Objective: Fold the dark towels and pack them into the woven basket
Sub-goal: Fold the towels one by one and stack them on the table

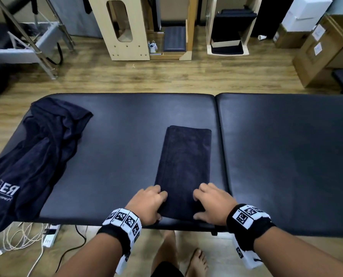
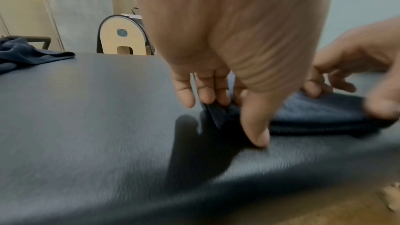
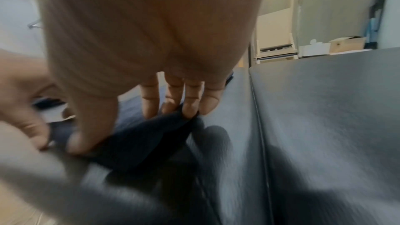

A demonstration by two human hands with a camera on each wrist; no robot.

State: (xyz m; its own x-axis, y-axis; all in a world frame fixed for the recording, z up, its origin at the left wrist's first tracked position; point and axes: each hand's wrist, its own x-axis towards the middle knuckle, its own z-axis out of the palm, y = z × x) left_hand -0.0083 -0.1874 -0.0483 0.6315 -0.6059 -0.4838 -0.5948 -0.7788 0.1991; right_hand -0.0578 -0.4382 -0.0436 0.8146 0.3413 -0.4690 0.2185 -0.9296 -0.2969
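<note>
A dark towel (image 1: 184, 166) folded into a long narrow strip lies on the black padded table (image 1: 110, 156), running away from me. My left hand (image 1: 162, 205) pinches its near left corner, thumb under the edge and fingers on top (image 2: 236, 119). At the near right corner my right hand (image 1: 196, 206) pinches the cloth and lifts it slightly (image 3: 134, 127). A heap of unfolded dark towels (image 1: 38, 156) covers the table's left end and hangs over its edge. No woven basket is in view.
A seam (image 1: 218, 140) splits the table just right of the towel. Cables and a power strip (image 1: 46, 236) lie on the floor under the near left edge. Wooden equipment (image 1: 126, 29) and cardboard boxes (image 1: 318, 50) stand beyond the table.
</note>
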